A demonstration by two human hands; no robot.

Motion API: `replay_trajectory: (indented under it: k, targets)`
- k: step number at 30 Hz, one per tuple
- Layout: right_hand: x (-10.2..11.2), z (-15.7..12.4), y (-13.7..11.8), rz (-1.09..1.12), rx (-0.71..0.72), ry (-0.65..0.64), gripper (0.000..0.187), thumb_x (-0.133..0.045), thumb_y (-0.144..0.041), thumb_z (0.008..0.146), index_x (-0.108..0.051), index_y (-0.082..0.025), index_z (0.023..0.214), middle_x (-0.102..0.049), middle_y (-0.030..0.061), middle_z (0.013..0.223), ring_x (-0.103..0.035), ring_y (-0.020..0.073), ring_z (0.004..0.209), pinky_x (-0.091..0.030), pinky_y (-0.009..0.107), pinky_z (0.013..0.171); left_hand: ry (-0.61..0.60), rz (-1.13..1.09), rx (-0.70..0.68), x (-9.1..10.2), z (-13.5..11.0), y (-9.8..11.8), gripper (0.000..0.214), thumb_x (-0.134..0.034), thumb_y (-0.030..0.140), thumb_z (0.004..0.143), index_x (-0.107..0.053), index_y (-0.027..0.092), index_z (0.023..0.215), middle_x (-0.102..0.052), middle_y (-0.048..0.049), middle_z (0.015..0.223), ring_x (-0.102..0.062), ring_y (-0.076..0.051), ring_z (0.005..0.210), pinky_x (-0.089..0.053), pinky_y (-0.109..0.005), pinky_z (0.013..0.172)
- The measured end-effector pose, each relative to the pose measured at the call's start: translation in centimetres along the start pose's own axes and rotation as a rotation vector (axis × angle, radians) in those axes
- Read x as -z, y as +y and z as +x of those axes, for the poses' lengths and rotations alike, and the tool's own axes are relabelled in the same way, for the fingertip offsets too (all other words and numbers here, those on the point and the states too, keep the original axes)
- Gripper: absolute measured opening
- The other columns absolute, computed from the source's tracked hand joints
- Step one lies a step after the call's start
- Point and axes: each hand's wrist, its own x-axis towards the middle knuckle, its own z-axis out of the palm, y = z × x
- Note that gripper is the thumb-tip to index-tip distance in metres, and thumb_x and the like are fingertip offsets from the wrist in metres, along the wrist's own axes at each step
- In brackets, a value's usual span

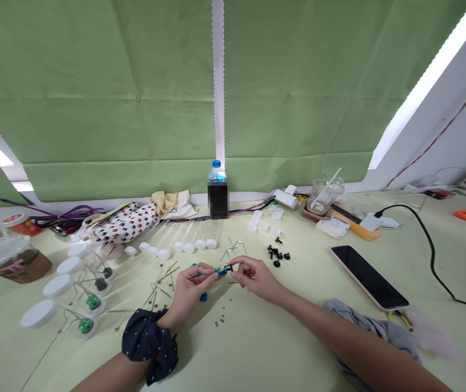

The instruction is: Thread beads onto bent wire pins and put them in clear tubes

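Observation:
My left hand (195,286), a dark dotted scrunchie (146,343) on its wrist, pinches a small shiny blue part (221,271) between thumb and fingers. From the right, my right hand (257,276) closes its thumb and index finger on a small black piece (229,268) that meets the blue part. How the two join is too small to make out. Just beyond my fingers lie bent metal wires (235,247). Another blue piece (204,297) rests under my left hand. Several tiny metal bits (220,318) are scattered nearer me, and black screws (277,253) lie beyond my right hand.
Clear tubes with white caps (189,247) lie behind my left hand. White-lidded pieces with green balls (85,325), metal rods (161,283) and a drink cup (16,258) are left. A bottle (218,190) stands behind. Rightward are loose white caps (263,225), a phone (368,276) and grey cloth (374,329).

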Motion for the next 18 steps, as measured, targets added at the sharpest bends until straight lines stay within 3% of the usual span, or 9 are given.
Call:
replay_trajectory:
  k: [11, 18]
  targets:
    - [-0.15, 0.04, 0.81, -0.031, -0.005, 0.010, 0.038, -0.059, -0.046, 0.077, -0.056, -0.015, 0.099, -0.049, -0.0047, 0.055, -0.044, 0.0083, 0.047, -0.037, 0.022, 0.048, 0.016, 0.054, 0.002, 0.07, 0.04, -0.03, 0.015, -0.073, 0.027, 0.066, -0.067, 0.014, 0.072, -0.064, -0.0043, 0.083, -0.063, -0.016, 0.077, -0.052, -0.026, 0.073]
    - [-0.26, -0.11, 0.53, 0.003, -0.040, -0.013, 0.033, -0.058, -0.047, 0.078, -0.058, -0.015, 0.086, -0.048, -0.0042, 0.053, -0.045, 0.0085, 0.047, -0.035, 0.021, 0.047, 0.000, 0.028, -0.018, 0.26, 0.13, -0.39, 0.012, -0.071, 0.024, 0.068, -0.067, 0.014, 0.073, -0.063, -0.0042, 0.083, -0.063, -0.017, 0.079, -0.053, -0.031, 0.078]
